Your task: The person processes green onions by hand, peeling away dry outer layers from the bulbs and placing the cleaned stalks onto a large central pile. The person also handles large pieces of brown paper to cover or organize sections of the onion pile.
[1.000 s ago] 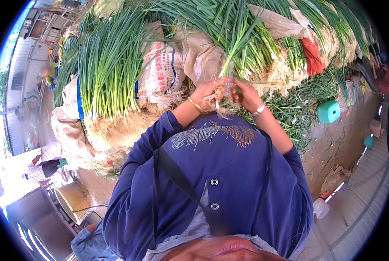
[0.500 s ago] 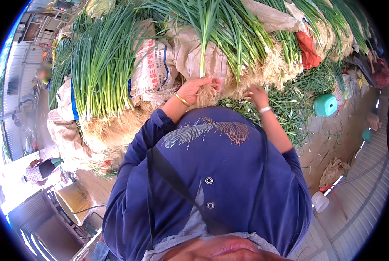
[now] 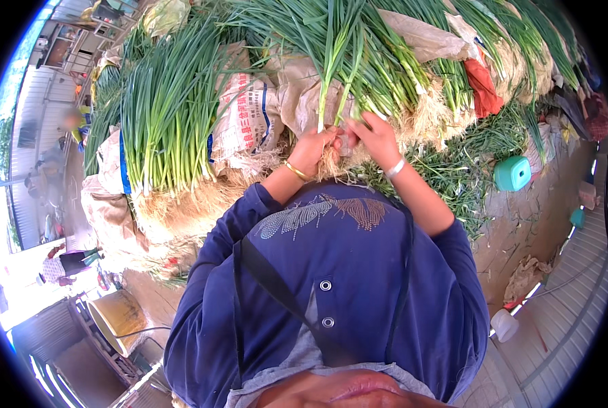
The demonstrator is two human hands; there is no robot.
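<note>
My left hand is closed round the lower ends of a few long green onions, with their pale roots hanging out below the fingers. Close on its right, my right hand has its fingers bent in by the white stalk ends. The fingertips are slightly smeared, and what they pinch cannot be made out. Just beyond both hands lies a heap of green onions, leaves pointing away and roots toward me. A neat stack of green onions rests to the left.
A printed woven sack lies between the stacks. Loose leaf trimmings are strewn on the right, beside a turquoise plastic container. A red cloth shows among the piles. At lower left sits a yellowish bucket; another person is beyond.
My right hand has moved left from the pile's edge to meet my left hand. A second stalk now shows beside the first. My left hand has dropped slightly, still holding the green onions.
</note>
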